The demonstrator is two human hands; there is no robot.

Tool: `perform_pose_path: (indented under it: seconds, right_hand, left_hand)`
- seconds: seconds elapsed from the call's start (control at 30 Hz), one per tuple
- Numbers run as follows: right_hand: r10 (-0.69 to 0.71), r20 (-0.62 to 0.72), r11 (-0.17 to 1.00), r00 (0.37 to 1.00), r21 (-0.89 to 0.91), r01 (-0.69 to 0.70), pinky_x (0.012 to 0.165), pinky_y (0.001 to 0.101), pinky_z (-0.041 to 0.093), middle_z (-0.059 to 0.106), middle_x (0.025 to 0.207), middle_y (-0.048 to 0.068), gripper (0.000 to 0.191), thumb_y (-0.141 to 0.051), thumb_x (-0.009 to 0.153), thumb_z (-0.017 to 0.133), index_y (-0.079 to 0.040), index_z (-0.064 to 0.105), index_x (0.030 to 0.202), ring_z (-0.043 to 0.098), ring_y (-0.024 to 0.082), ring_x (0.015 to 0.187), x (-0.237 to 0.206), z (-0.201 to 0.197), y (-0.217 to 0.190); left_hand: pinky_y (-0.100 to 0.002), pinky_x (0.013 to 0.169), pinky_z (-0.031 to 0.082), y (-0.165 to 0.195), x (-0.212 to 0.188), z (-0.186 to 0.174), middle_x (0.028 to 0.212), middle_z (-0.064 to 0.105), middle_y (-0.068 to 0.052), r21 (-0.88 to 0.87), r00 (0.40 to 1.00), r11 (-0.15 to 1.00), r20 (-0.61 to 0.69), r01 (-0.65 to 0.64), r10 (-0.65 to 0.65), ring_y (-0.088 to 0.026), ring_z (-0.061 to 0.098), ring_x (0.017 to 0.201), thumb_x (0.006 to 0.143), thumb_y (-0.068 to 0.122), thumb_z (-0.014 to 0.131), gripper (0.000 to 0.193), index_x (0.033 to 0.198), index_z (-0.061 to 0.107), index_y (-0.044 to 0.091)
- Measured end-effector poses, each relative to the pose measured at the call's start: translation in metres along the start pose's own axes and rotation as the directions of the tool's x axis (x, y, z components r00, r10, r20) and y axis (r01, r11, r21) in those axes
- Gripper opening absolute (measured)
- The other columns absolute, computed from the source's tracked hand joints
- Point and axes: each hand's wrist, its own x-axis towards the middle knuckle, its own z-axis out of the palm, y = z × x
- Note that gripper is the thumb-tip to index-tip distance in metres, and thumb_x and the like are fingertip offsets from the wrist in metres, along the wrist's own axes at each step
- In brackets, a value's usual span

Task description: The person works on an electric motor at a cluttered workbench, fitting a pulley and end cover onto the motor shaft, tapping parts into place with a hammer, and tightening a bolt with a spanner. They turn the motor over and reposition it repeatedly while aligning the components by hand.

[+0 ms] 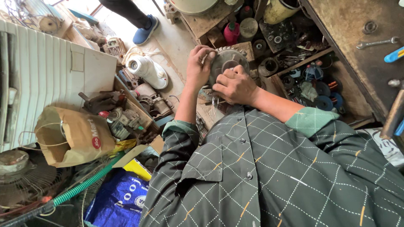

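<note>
Grey motor part (pixel 227 63), both hands gripping, left hand (pixel 198 67), right hand (pixel 235 86), clutter close around

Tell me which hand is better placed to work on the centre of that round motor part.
Right, probably. The right hand lies across the face of the round motor part, fingertips near its centre hole; the left hand clasps the rim, steadying it.

The right hand (pixel 235 86) hides much of the round motor part (pixel 227 61)
</note>
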Motion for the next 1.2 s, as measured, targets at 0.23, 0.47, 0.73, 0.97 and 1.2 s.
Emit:
perform_pose_path:
  seconds: [0.23, 0.47, 0.73, 0.97, 1.2]
  right_hand:
    - [0.000, -0.031, 1.000, 1.000, 0.027, 0.001, 0.083, 0.0382, 0.039, 0.056, 0.092, -0.006, 0.015, -0.033, 0.089, 0.076, -0.023, 0.065, 0.091, 0.058, 0.015, 0.092, -0.008, 0.002, 0.005]
    - [0.013, -0.012, 1.000, 1.000, 0.026, -0.012, 0.083, 0.0405, 0.037, 0.056, 0.095, -0.005, 0.013, -0.032, 0.085, 0.069, -0.021, 0.062, 0.089, 0.056, 0.016, 0.094, -0.019, 0.001, 0.009]
    - [0.024, -0.091, 1.000, 0.996, 0.006, -0.023, 0.088, 0.0409, 0.038, 0.056, 0.099, -0.004, 0.014, -0.032, 0.089, 0.069, -0.020, 0.062, 0.091, 0.055, 0.016, 0.098, -0.032, 0.000, 0.011]
    - [0.121, -0.096, 0.991, 0.988, 0.075, -0.114, 0.089, 0.0451, 0.043, 0.063, 0.106, -0.004, 0.029, -0.045, 0.090, 0.070, -0.023, 0.070, 0.108, 0.061, 0.019, 0.104, -0.030, -0.029, 0.022]
    - [0.844, -0.238, 0.413, 0.481, -0.285, -0.865, 0.104, 0.0484, 0.047, 0.056, 0.138, 0.025, 0.050, -0.026, 0.100, 0.080, 0.005, 0.062, 0.136, 0.056, 0.044, 0.122, -0.257, -0.099, 0.122]
  left_hand:
    - [-0.037, 0.089, 0.052, 0.000, -0.001, 0.005, 0.106, 0.071, -0.007, 0.008, 0.999, 0.999, 0.021, 0.043, -0.043, -0.025, 0.066, 0.103, 0.090, 0.016, 0.078, 0.022, 0.108, 0.069, 0.006]
    - [-0.033, 0.081, 0.053, 0.001, 0.001, 0.017, 0.099, 0.070, -0.009, 0.075, 0.997, 0.994, 0.030, 0.076, -0.078, -0.023, 0.067, 0.093, 0.095, 0.016, 0.080, 0.016, 0.102, 0.070, 0.006]
    - [-0.034, 0.096, 0.051, 0.004, -0.013, 0.016, 0.115, 0.070, -0.008, -0.072, 0.983, 0.985, 0.105, 0.158, -0.150, -0.018, 0.066, 0.108, 0.102, 0.020, 0.078, 0.028, 0.119, 0.066, 0.002]
    - [-0.040, 0.116, 0.043, 0.001, -0.038, 0.004, 0.144, 0.062, -0.016, -0.045, 0.985, 0.987, 0.093, 0.153, -0.148, -0.027, 0.058, 0.136, 0.102, 0.024, 0.078, 0.057, 0.147, 0.054, -0.001]
    - [-0.039, 0.114, 0.049, 0.000, -0.055, 0.024, 0.142, 0.065, -0.016, -0.179, 0.924, 0.907, 0.106, 0.382, -0.368, -0.026, 0.063, 0.129, 0.095, 0.033, 0.076, 0.063, 0.149, 0.054, 0.008]
